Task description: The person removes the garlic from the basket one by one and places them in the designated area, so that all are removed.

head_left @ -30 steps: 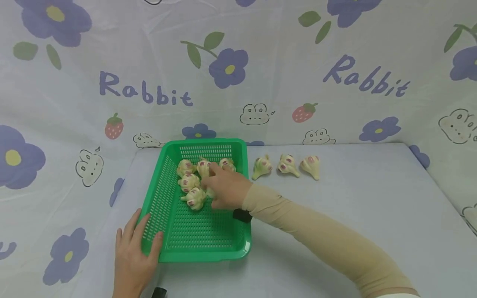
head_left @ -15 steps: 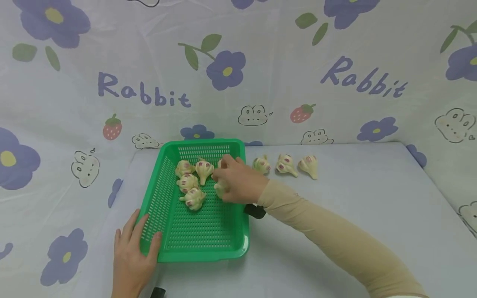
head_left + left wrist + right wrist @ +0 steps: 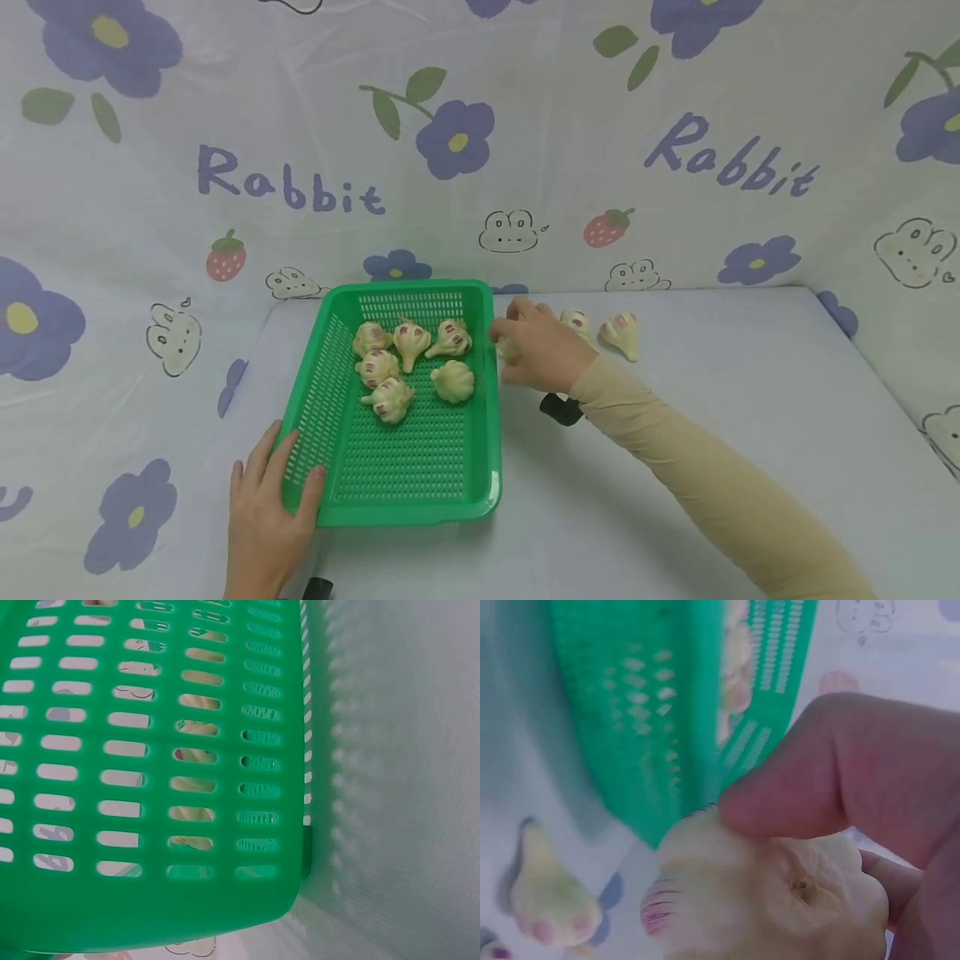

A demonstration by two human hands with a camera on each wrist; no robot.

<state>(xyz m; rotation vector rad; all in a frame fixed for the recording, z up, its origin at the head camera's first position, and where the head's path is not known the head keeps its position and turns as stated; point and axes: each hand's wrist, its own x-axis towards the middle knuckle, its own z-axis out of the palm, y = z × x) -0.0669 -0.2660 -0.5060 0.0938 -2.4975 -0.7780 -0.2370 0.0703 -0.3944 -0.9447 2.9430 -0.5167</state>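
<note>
At the left front of the green basket, my left hand rests with spread fingers along the outer wall and the thumb over the rim. My right hand is just outside the basket's right wall, pinching a garlic bulb between thumb and fingers. In the head view the hand mostly covers that bulb. Inside the basket lie several bulbs, among them a pale garlic bulb on the right side, root side showing. Two more, a garlic bulb partly covered by the hand and another garlic bulb, lie on the table.
The white table extends right of the basket. Behind it hangs a white cloth printed with flowers and rabbits. A black wrist piece sits under the right wrist. The left wrist view is filled mostly by the slotted basket wall.
My right hand has let go of the pale bulb inside the basket, moved right over the rim, and taken hold of the nearest bulb outside. The left hand has stayed in place.
</note>
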